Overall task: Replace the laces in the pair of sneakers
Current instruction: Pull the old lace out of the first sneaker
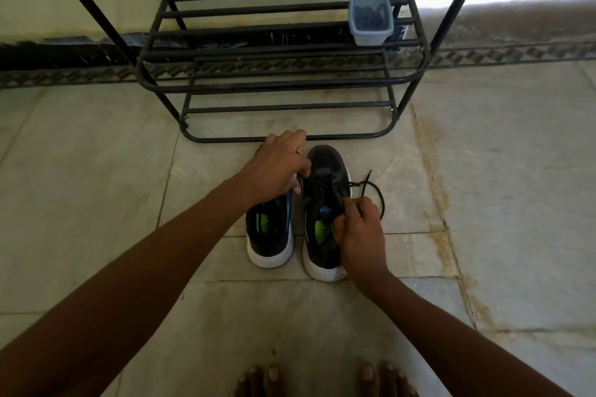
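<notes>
- Pair of black sneakers with white soles, side by side on the tiled floor (96, 171), toes toward a black metal shoe rack (283, 84), heels toward the bare toes at the bottom edge of the view.
- Left sneaker (271, 235) partly covered at the front; green insole showing through the opening.
- Right sneaker (322, 226) just beside it, black lace (371, 190) loosened, one loop and a free end spilling off the outer side onto the floor.
- Left hand (280, 167) resting over the forepart of the left sneaker, fingers curved down across it, thumb side toward the gap between the shoes; whether gripping the shoe or only steadying it, impossible to tell.
- Right hand (358, 229) at the tongue and top eyelets of the right sneaker, fingertips pinched on the lace there.
- Small clear plastic tub (370, 19) on a middle shelf of the rack, dark tangled contents inside, possibly spare laces; too dim to confirm.
- Likely step in hand: unthreading the old lace from the right shoe; task judged at an early stage, the old lace not yet out.
- Handling, as judged: lace thin, soft and limp, prone to snagging in eyelets and slipping from a loose pinch; best taken near the stiff tip for threading, or close to the eyelet for pulling free.
- Sneakers light and flexible, uppers yielding under pressure; firm hold best found at the sole edge or heel, shoe pinned to the floor while the lace is drawn.
</notes>
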`<state>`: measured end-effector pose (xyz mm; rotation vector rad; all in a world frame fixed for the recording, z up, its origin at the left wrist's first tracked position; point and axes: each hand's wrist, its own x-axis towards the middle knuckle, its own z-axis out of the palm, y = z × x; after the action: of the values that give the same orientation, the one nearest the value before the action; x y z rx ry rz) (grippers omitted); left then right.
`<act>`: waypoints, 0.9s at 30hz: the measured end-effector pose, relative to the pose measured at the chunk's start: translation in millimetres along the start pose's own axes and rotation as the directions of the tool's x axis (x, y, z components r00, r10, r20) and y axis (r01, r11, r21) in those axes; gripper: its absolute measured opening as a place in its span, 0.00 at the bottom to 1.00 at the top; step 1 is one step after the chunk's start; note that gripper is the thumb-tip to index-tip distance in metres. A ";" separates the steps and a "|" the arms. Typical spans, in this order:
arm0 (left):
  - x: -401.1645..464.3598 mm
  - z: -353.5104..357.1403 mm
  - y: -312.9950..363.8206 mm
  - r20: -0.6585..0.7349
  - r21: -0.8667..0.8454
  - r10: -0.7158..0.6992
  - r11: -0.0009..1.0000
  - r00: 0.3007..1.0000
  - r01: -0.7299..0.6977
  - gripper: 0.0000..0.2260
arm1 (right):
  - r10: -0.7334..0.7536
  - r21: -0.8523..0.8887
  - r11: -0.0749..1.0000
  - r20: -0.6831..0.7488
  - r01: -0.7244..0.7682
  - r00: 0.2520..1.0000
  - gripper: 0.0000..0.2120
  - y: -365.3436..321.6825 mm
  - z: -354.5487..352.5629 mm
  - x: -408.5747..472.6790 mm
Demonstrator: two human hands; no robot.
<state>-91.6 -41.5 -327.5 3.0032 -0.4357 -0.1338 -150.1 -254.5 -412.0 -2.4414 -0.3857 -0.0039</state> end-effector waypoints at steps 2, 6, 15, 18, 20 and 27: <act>-1.9 3.8 -0.4 -0.076 0.063 0.027 0.998 0.997 -0.022 0.12 | 0.006 -0.003 1.000 0.003 -0.006 1.000 0.19 0.1 0.1 0.0; -0.6 5.3 -7.2 -0.215 -0.049 0.003 0.999 0.977 -0.014 0.10 | 0.006 0.001 1.000 0.001 -0.006 1.000 0.17 0.6 -0.5 -0.1; 3.3 -2.7 -5.0 -0.130 -0.776 -0.239 0.629 0.962 0.051 0.08 | 0.005 0.006 1.000 -0.006 -0.005 1.000 0.16 0.5 0.3 -0.4; 2.7 -5.4 2.7 -0.180 -0.826 -0.255 0.564 0.950 -0.005 0.09 | 0.002 0.012 1.000 0.004 -0.002 1.000 0.20 0.6 -0.7 -0.6; 2.2 -8.5 7.9 -0.157 -0.931 -0.375 0.365 0.914 -0.011 0.13 | -0.002 0.016 1.000 -0.007 0.002 1.000 0.24 0.0 -0.9 -0.4; 0.4 -20.7 10.2 -0.002 -0.988 -0.471 0.136 0.882 0.071 0.18 | 0.007 0.015 1.000 0.009 -0.007 1.000 0.20 0.8 -0.7 -1.2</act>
<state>-92.0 -49.5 -305.8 1.6368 0.2516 0.0545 -151.0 -255.9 -412.1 -2.4283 -0.3800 0.0130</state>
